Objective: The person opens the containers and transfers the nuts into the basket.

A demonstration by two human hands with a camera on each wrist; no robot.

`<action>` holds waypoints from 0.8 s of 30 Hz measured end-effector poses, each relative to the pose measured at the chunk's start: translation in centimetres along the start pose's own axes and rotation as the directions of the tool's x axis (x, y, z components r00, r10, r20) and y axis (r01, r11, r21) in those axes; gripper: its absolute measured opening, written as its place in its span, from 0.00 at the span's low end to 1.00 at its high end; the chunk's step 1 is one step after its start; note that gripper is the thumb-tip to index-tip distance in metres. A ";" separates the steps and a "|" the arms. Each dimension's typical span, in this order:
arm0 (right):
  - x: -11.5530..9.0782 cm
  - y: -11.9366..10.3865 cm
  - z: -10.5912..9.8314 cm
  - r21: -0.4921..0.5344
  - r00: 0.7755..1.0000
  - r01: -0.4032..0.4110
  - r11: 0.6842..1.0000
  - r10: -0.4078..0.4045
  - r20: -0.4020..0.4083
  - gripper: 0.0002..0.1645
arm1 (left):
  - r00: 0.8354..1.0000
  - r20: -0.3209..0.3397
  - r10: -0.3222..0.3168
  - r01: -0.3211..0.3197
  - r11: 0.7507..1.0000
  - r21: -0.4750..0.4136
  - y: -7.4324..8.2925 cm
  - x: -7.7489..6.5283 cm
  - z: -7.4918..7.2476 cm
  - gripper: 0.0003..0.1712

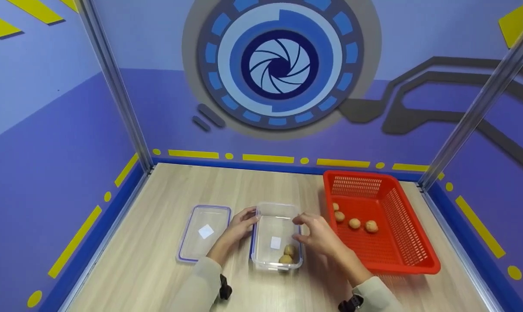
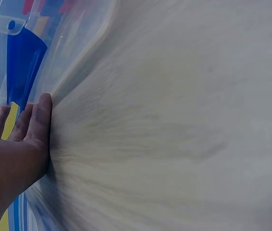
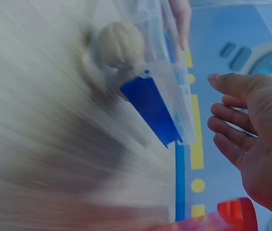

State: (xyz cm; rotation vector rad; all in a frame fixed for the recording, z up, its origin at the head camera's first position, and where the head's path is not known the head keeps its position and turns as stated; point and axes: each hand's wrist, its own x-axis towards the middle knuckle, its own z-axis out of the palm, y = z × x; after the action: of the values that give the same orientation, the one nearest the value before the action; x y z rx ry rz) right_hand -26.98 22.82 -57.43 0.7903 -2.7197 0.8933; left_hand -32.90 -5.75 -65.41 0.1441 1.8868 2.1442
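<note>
A clear plastic food container (image 1: pixel 266 225) with blue side clips stands uncovered on the table. Two walnuts (image 1: pixel 289 250) lie in its near right corner, beside a white square label. My left hand (image 1: pixel 242 223) rests against the container's left side, and in the left wrist view its fingertips touch the wall near a blue clip (image 2: pixel 24 67). Over the right rim hovers my right hand (image 1: pixel 317 234), its fingers loosely bent. The right wrist view shows nothing between those fingers and a walnut (image 3: pixel 121 44) through the container wall.
A red plastic basket (image 1: pixel 417 221) at the right holds several walnuts (image 1: pixel 354 223) along its left half. Left of the container lies its clear lid (image 1: pixel 201 247) with a blue-purple seal and a white label. Printed panels and metal posts enclose the table (image 1: pixel 153 242).
</note>
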 end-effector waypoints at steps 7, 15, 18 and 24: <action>-0.3 -0.5 1.5 -0.026 0.994 0.054 0.998 -0.051 0.097 0.21 | 1.000 0.004 0.003 -0.003 1.000 -0.002 0.0 0.1 0.0 0.31; -0.4 -1.0 2.1 -0.033 0.984 0.088 0.996 -0.082 0.159 0.20 | 1.000 -0.010 -0.003 0.003 1.000 0.014 -0.1 0.1 0.0 0.31; -0.3 -1.0 2.3 -0.031 0.977 0.124 0.992 -0.117 0.178 0.19 | 1.000 -0.015 -0.007 0.007 1.000 0.016 0.0 0.1 0.0 0.31; -0.2 -1.0 2.5 -0.043 0.960 0.184 0.982 -0.170 0.223 0.16 | 1.000 -0.014 -0.022 0.022 1.000 -0.004 0.1 0.1 0.2 0.32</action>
State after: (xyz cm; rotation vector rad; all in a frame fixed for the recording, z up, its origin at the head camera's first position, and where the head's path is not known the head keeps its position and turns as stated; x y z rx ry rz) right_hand -26.28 20.77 -59.00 1.1608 -2.7862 0.7154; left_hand -32.97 -5.54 -65.31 0.1075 1.8828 2.1401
